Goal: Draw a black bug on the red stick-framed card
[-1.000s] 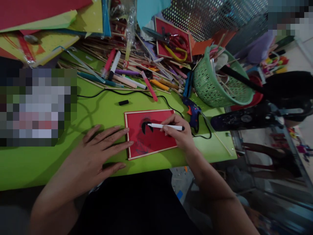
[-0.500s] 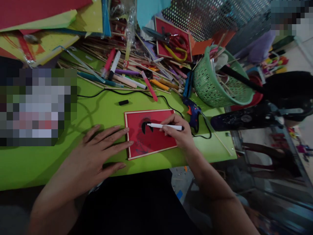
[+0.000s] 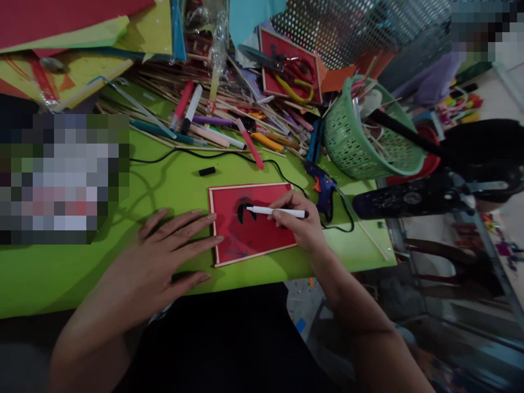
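A red card (image 3: pixel 270 232) edged with thin pale sticks lies on the green table in front of me. On it is a black curved drawing (image 3: pixel 242 213), with faint dark marks lower left. My right hand (image 3: pixel 298 219) pinches a white marker (image 3: pixel 262 210), whose tip meets the black drawing. The marker's dark end points right. Spread flat, my left hand (image 3: pixel 176 245) rests on the table, with two fingertips on the card's left edge. A black marker cap (image 3: pixel 207 171) lies beyond the card.
Behind the card are loose markers (image 3: pixel 192 109), thin sticks and scissors (image 3: pixel 301 87). A blue glue gun (image 3: pixel 323 185) with a black cord lies to the right, near a green basket (image 3: pixel 347 125) and a dark bottle-like object (image 3: pixel 393 197). Coloured paper (image 3: pixel 73 27) is stacked at the far left.
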Demonstrator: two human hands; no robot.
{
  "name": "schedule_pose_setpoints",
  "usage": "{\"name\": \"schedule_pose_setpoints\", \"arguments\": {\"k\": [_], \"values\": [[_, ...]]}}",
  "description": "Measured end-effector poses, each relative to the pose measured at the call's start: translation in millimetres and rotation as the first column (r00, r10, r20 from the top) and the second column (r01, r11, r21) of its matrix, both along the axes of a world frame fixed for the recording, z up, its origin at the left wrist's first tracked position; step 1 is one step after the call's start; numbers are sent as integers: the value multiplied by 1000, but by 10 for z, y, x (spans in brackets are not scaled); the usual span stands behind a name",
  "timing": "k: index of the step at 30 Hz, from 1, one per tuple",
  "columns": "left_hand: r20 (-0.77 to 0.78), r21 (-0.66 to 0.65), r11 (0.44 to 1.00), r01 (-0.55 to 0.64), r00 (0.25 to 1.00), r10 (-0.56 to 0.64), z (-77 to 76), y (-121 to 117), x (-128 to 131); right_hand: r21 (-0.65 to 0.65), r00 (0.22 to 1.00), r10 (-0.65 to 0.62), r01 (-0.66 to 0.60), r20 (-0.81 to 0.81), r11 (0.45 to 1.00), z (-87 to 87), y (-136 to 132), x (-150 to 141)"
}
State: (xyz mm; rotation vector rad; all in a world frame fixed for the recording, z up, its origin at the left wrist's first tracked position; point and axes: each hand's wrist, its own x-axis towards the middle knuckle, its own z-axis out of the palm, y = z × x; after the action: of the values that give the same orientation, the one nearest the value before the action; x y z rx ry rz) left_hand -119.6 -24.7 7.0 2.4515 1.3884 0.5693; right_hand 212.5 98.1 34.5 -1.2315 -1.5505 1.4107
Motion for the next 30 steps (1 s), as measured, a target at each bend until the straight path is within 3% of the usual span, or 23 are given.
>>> {"name": "schedule_pose_setpoints", "arguments": {"k": [16, 30], "values": [[28, -50, 998, -26, 999, 27, 11, -33, 10, -3, 1000, 6, -6, 30, 1000, 22, -14, 2], [3, 48, 999, 13, 1000, -14, 6, 4, 0, -15, 1000, 11, -10, 29, 1000, 20, -15, 0]]}}
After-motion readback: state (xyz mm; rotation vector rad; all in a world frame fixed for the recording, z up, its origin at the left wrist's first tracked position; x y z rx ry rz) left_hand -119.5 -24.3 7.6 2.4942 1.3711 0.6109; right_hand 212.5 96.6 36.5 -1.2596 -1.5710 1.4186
